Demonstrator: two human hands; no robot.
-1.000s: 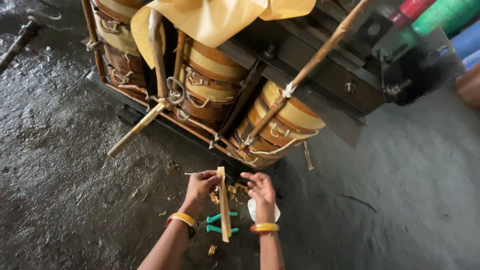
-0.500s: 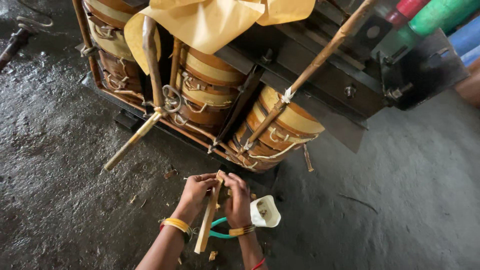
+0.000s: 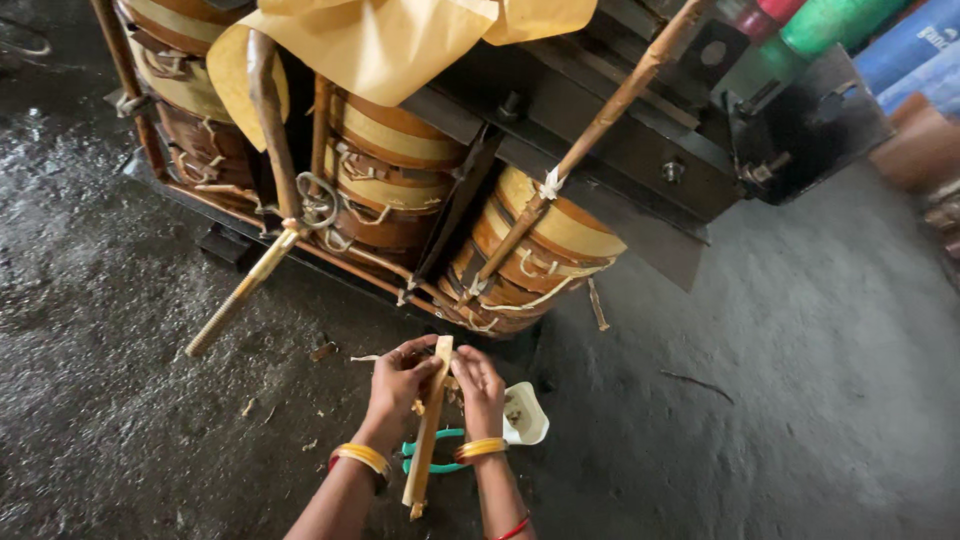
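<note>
Since the earlier frames, both hands have been brought together on the wooden strip (image 3: 428, 432); one second ago they were spread apart over the floor with the strip lying between them, and the strip is now raised and tilted, its upper end near the coils and its lower end pointing back between the forearms.

Nearest the camera, the left hand (image 3: 396, 388) is closed around the upper part of the wooden strip, and the right hand (image 3: 480, 391) is closed on the same upper end from the other side. The two hands are nearly touching, with the strip held between them. Yellow bangles are worn on both wrists. Just beneath the wrists, green-handled pliers (image 3: 438, 462) lie on the floor (image 3: 120, 400), partly hidden by the strip. A small white cup (image 3: 527, 414) rests on the floor just beside the right hand. Wood chips are scattered on the dark floor to the left.

Beyond the hands, a transformer core (image 3: 560, 140) with three brown and yellow wound coils (image 3: 545, 250) is laid on its side. Long brown rods lean across the coils. Yellow insulating paper (image 3: 380, 40) is draped over the top. At the far right, green, red and blue drums (image 3: 850, 20) are partly visible; the blue one carries a pale label, cut off at the frame edge.
</note>
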